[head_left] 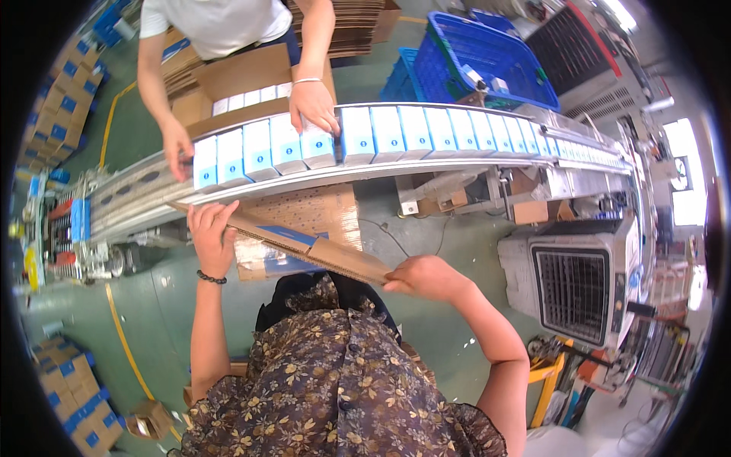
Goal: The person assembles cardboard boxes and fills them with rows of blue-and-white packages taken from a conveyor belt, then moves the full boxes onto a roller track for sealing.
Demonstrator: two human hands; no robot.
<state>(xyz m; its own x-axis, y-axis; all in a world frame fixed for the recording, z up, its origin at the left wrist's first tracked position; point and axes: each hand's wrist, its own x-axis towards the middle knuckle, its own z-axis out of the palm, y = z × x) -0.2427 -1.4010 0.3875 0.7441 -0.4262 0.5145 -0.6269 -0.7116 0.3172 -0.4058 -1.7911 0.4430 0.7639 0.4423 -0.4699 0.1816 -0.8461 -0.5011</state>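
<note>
A flattened cardboard box (346, 259) with a blue patch is seen nearly edge-on in front of my body, slanting down from left to right. My left hand (209, 232), with a dark beaded bracelet at the wrist, grips its left end. At its right end, the fingers of my right hand (428, 276) are closed around the edge. Just beyond runs a conveyor (282, 185) with a long row of white-and-blue cartons (263, 152). Across it, a co-worker's hand (312, 105) touches the cartons, and the co-worker's other hand (177, 148) is by the row's left end.
An open cardboard box (244, 72) with white cartons inside stands beyond the conveyor. A taped cardboard box (304, 213) lies below the conveyor. Blue crates (487, 61) stand at the far right, an air cooler (571, 286) nearer. Stacked boxes (76, 392) line the left.
</note>
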